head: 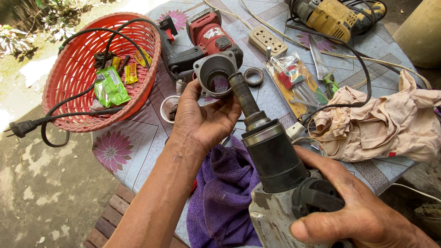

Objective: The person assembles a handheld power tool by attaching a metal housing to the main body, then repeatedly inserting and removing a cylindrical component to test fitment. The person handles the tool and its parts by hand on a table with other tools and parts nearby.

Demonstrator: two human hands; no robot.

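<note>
Your left hand (202, 117) gripped the round metal cap (215, 76) in the middle of the frame, your right hand (353, 206) squeezed the big drill (275, 160) at the bottom, and greasy fingers could have let either slip.

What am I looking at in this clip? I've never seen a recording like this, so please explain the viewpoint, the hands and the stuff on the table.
There is one picture, from a camera worn on a person's head, looking down at their own bare hands; no robot is involved. The left hand holds a grey metal housing with a round opening. The right hand grips the body of a worn power tool, whose dark spindle points toward that opening. Below lies a purple cloth. On the patterned tablecloth sit a red basket with small packets and a black power cord, a red tool part, a metal ring, a socket strip, a yellow drill and a beige rag.
</note>
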